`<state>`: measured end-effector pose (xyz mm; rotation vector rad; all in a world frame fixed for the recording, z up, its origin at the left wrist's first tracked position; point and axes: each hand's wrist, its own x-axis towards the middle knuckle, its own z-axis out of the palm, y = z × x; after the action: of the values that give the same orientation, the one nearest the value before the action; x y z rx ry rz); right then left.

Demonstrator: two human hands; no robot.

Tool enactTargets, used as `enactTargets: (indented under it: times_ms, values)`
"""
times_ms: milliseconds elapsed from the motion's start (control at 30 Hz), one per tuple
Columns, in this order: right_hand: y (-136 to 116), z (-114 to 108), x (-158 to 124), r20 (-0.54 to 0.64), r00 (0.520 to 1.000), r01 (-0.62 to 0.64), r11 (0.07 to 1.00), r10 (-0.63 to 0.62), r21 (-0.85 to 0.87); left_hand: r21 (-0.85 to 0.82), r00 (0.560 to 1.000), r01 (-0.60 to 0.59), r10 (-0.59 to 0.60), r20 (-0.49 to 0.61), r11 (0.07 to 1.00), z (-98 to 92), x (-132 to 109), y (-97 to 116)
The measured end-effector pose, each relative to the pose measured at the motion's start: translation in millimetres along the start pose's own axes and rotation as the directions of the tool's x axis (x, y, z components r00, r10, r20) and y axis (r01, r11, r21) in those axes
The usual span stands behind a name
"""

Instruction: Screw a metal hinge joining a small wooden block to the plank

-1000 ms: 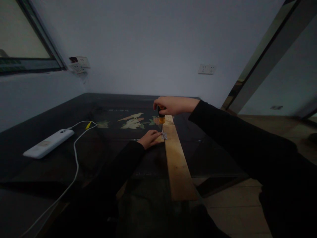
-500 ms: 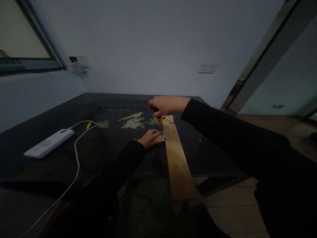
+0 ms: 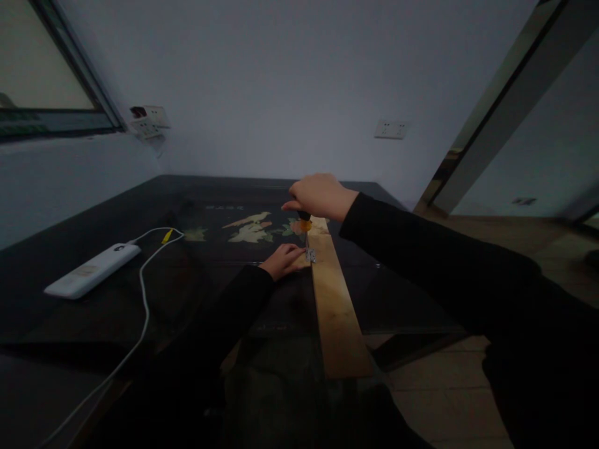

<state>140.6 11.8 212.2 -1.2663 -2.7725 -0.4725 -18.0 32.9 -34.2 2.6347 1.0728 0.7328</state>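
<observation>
A long wooden plank (image 3: 336, 305) lies on the dark table (image 3: 93, 312), running away from me. A small metal hinge (image 3: 311, 255) sits at its left edge. My right hand (image 3: 319, 196) is closed around the black and orange handle of a screwdriver (image 3: 305, 224), held upright with its tip down at the hinge. My left hand (image 3: 282, 260) rests beside the plank, its fingers pressed on the small piece of wood next to the hinge. Both sleeves are black.
A white power strip (image 3: 91, 270) with a white cable (image 3: 143, 293) lies on the left of the table. Wall sockets (image 3: 390, 129) are on the back wall. The plank's near end overhangs the table edge above a wooden floor (image 3: 449, 386).
My right hand has turned on the screwdriver handle, the wrist rolling so the back of the hand now faces up. The left hand and the plank have stayed put.
</observation>
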Motion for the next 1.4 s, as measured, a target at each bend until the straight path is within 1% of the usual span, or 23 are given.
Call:
enactTargets:
  times_ms: [67,100,167,233,267,300,333,433,500,567,667,733,833,900,967,1067,1167,1267,1333,1400]
  values:
    - [4,-3,2,0.097,0.994,0.052,0.997,-0.058,0.06,0.003,1.0,0.003,-0.003,0.006,1.0,0.2,-1,0]
    - [7,-5,3,0.163,0.981,0.084,0.991,-0.101,0.104,0.003,1.0,0.004,-0.004,0.007,1.0,0.1,-1,0]
    - [13,-11,5,0.284,0.942,0.124,0.973,-0.177,0.193,0.001,1.0,0.008,-0.008,0.007,1.0,-0.5,-1,0]
    - [15,-14,5,0.349,0.915,0.118,0.962,-0.202,0.248,-0.005,1.0,0.009,-0.009,0.007,1.0,-1.5,-2,1]
    - [16,-15,5,0.35,0.914,0.114,0.959,-0.203,0.258,-0.007,1.0,0.007,-0.007,0.007,1.0,-1.9,-2,2]
    - [15,-15,4,0.327,0.924,0.114,0.96,-0.197,0.255,-0.008,1.0,0.005,-0.005,0.007,1.0,-2.3,-2,2]
    - [13,-14,3,0.282,0.941,0.118,0.964,-0.185,0.239,-0.007,1.0,0.001,-0.001,0.008,1.0,-2.6,-1,2]
    - [5,-7,0,0.085,0.99,0.105,0.986,-0.117,0.13,0.003,1.0,-0.007,0.007,0.007,1.0,-2.3,-1,2]
    - [-2,-1,-3,-0.009,0.997,0.073,0.996,-0.073,0.053,0.011,1.0,-0.007,0.007,0.003,1.0,-1.3,0,1]
    - [-8,4,-4,-0.048,0.997,0.066,0.998,-0.066,0.004,0.014,1.0,-0.004,0.004,0.001,1.0,-0.1,1,0]
    - [-12,4,-4,-0.033,0.993,0.112,0.994,-0.112,0.008,0.024,1.0,0.0,0.0,0.013,1.0,1.7,1,-2]
    - [-12,1,-1,0.038,0.986,0.161,0.985,-0.163,0.063,0.029,1.0,-0.004,0.003,0.016,1.0,2.3,1,-2]
    - [-11,-3,3,0.151,0.953,0.238,0.957,-0.263,0.165,0.029,1.0,-0.004,0.004,0.01,1.0,2.1,1,-2]
    - [-9,-4,4,0.142,0.946,0.26,0.945,-0.291,0.2,0.033,1.0,0.001,-0.001,0.008,0.999,0.9,1,0]
    - [-8,-3,4,0.077,0.965,0.235,0.955,-0.252,0.182,0.034,1.0,0.0,0.0,0.009,0.999,-0.7,1,2]
    - [-8,3,2,-0.021,0.991,0.137,0.987,-0.136,0.078,0.036,1.0,-0.008,0.007,0.018,0.999,-2.4,2,4]
    - [-8,7,0,-0.058,0.996,0.073,0.997,-0.073,0.004,0.043,1.0,-0.008,0.007,0.026,0.999,-1.6,2,3]
    - [-6,4,0,-0.005,0.996,0.087,0.995,-0.086,0.05,0.043,1.0,-0.007,0.007,0.02,0.999,0.6,2,1]
    - [-3,-2,-1,0.066,0.988,0.13,0.984,-0.139,0.121,0.038,1.0,-0.01,0.009,0.01,0.999,1.4,2,0]
    - [-1,-7,-1,0.136,0.967,0.187,0.965,-0.213,0.186,0.031,1.0,-0.012,0.012,0.002,0.999,1.3,1,0]
